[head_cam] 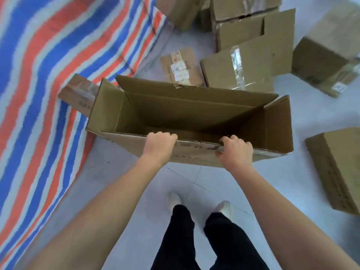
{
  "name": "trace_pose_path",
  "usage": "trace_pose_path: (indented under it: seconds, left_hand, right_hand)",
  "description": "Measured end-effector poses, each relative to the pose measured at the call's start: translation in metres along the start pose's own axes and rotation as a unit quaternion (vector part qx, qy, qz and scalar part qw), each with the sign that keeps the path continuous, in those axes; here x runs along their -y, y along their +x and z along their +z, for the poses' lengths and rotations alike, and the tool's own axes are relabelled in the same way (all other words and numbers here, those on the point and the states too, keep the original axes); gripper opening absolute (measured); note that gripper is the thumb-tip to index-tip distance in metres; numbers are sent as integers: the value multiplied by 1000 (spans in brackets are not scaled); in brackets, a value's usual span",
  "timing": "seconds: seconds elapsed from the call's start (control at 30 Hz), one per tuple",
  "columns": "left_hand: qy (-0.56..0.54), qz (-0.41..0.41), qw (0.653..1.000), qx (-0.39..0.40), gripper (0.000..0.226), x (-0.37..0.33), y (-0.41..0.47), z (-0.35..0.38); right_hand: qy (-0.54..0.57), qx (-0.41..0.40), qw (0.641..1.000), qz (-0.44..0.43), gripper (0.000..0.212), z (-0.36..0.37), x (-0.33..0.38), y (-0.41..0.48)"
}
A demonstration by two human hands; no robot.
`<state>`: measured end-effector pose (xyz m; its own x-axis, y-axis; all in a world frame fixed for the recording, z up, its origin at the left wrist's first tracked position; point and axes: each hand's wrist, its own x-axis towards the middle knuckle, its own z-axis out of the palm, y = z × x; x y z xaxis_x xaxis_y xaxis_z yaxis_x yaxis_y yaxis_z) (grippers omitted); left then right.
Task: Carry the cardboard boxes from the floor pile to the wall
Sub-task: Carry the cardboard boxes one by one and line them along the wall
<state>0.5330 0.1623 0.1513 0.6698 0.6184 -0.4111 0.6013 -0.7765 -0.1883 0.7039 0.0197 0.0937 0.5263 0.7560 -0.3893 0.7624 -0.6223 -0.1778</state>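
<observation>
A long open cardboard box [194, 112] fills the middle of the head view, its flaps spread and its inside empty. My left hand [158, 146] grips the box's near wall, fingers curled over the top edge. My right hand [236, 152] grips the same edge further right, thumb on the outer face. The box hangs above the floor in front of my legs. Several more cardboard boxes lie on the floor beyond: a small labelled box [181, 67], a taped box [239, 65] and a stack of boxes [247, 20].
A red, blue and white striped tarp [48, 75] covers the left side, with a small box [79, 93] on its edge. Further boxes sit at the right [329, 49] and lower right [339, 168]. Pale floor [120, 182] lies around my feet.
</observation>
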Motion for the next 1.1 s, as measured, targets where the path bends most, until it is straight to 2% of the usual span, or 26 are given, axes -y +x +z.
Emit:
trace_pose_path:
  seconds: [0.13, 0.3, 0.47, 0.57, 0.7, 0.9, 1.0, 1.1]
  left_hand:
    - [-44, -80, 995, -31, 29, 21, -69, -24]
    - [-97, -183, 976, -69, 28, 58, -166, -46]
    - [-118, -274, 952, -71, 11, 82, -303, -26]
    - [-136, -330, 930, -89, 9, 83, -418, 5]
    - [-167, -446, 871, -124, 13, 79, -603, 51]
    - [-229, -604, 746, -160, 16, 57, -853, 133]
    - [-243, -680, 682, -115, 19, 39, -957, 176]
    - [-234, -727, 641, -75, 16, 25, -1023, 217]
  right_hand:
    - [-54, -49, 991, -114, 33, -51, 43, -25]
    - [-102, -100, 963, -230, 26, -99, 115, -67]
    - [-138, -155, 917, -339, 22, -92, 195, -154]
    - [-164, -172, 882, -408, 17, -74, 245, -243]
    - [-185, -166, 818, -519, 21, -47, 327, -393]
    - [-212, -132, 704, -665, 19, 19, 442, -609]
    - [-216, -116, 642, -727, 16, 63, 484, -709]
    - [-220, -98, 596, -766, 12, 108, 516, -773]
